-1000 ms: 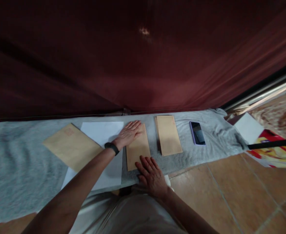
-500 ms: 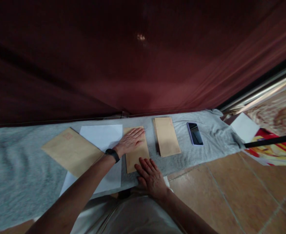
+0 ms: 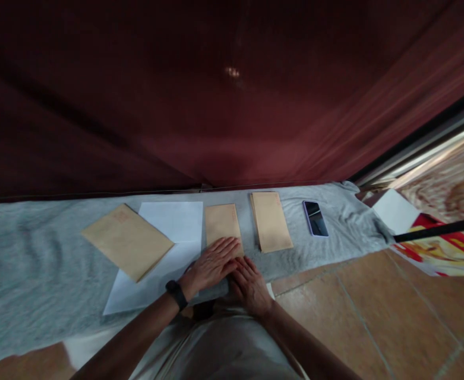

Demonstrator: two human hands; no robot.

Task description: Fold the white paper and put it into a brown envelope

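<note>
A narrow brown envelope (image 3: 221,222) lies on a grey cloth (image 3: 38,264) in front of me. My left hand (image 3: 212,265), with a black band on the wrist, lies flat with fingers stretched over the envelope's near end. My right hand (image 3: 250,285) rests flat just beside it at the near edge, fingers touching the left hand. Neither hand holds anything. A white sheet of paper (image 3: 164,248) lies to the left, partly under a large brown envelope (image 3: 127,240).
A stack of narrow brown envelopes (image 3: 270,220) lies right of the middle one, then a dark phone (image 3: 315,218). A dark red curtain (image 3: 216,105) hangs behind. Tiled floor (image 3: 374,316) is on the right, with a white sheet (image 3: 394,210), a colourful print (image 3: 445,248) and a black rod (image 3: 437,230).
My left hand slid back along the narrow envelope from its far end to its near end, meeting my right hand. The right hand barely moved.
</note>
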